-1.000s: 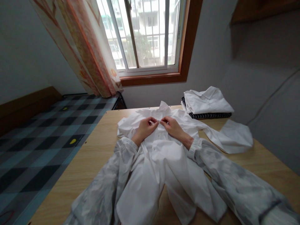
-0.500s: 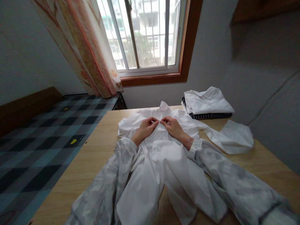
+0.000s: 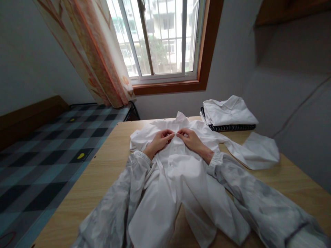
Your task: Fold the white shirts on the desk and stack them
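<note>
1. Here's the shirt (image 3: 181, 168), spread across the table (image 3: 108, 155), collar (image 3: 181, 117) towards the far edge, tails (image 3: 155, 220) running to the near side.
2. Left hand (image 3: 161, 140): thumb and fingertips drawn together, pinching the shirt's front below the collar.
3. Right hand (image 3: 190, 140), just beside it, fingertips closed too, pinching that same front.
4. One shirt sleeve (image 3: 258, 151) stretches out towards the right edge.
5. Far right corner: folded clothes (image 3: 229, 113), white atop dark stripes.

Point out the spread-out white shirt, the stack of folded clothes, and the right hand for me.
white shirt (image 3: 181, 168): head view, on the front, below the chest.
stack of folded clothes (image 3: 229, 113): head view, on the white garment on top.
right hand (image 3: 190, 140): head view, on the back of it.
</note>
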{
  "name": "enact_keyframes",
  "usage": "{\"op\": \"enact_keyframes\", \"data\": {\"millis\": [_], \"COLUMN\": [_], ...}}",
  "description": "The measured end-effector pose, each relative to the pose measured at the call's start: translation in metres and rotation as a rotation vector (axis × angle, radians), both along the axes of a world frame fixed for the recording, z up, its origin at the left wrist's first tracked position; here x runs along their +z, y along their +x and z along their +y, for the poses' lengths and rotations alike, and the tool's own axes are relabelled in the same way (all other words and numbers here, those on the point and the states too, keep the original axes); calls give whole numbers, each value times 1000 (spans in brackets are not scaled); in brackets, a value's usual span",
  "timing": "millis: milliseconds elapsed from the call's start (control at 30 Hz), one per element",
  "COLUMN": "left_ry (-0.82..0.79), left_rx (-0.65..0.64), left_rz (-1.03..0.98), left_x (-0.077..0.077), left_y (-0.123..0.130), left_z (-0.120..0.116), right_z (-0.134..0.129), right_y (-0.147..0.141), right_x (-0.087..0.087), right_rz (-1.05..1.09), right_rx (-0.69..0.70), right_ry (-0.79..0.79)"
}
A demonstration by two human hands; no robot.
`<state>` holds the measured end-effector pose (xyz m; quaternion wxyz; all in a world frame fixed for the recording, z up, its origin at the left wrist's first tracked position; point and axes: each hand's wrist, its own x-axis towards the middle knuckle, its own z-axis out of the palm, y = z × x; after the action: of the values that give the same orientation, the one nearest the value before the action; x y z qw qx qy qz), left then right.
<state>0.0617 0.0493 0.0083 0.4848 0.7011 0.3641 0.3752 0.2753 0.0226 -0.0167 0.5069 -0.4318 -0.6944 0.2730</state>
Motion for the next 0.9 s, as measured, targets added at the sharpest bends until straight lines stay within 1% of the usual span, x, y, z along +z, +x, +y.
{"op": "enact_keyframes", "data": {"millis": [133, 300, 467, 567, 667, 767, 833, 900], "left_ry": [3, -29, 40, 112, 255, 418, 478, 497], "left_rx": [25, -6, 5, 10, 7, -56, -89, -88], "left_rz": [-3, 12, 32, 72, 193, 374, 501, 599], "left_x": [3, 6, 0, -5, -6, -4, -2, -2], "left_y": [0, -2, 0, 0, -8, -22, -31, -38], "left_z": [-1, -3, -2, 1, 3, 6, 8, 10], "right_z": [0, -2, -4, -5, -7, -15, -26, -44], "right_y": [1, -1, -2, -3, -3, 1, 7, 14], "right_x": [1, 1, 1, 1, 5, 12, 15, 18], "right_rz": [-2, -86, -189, -201, -178, -235, -317, -389], "right_rx": [24, -54, -138, -139, -148, -180, -148, -80], "right_ry": [14, 27, 55, 61, 98, 123, 134, 152]}}
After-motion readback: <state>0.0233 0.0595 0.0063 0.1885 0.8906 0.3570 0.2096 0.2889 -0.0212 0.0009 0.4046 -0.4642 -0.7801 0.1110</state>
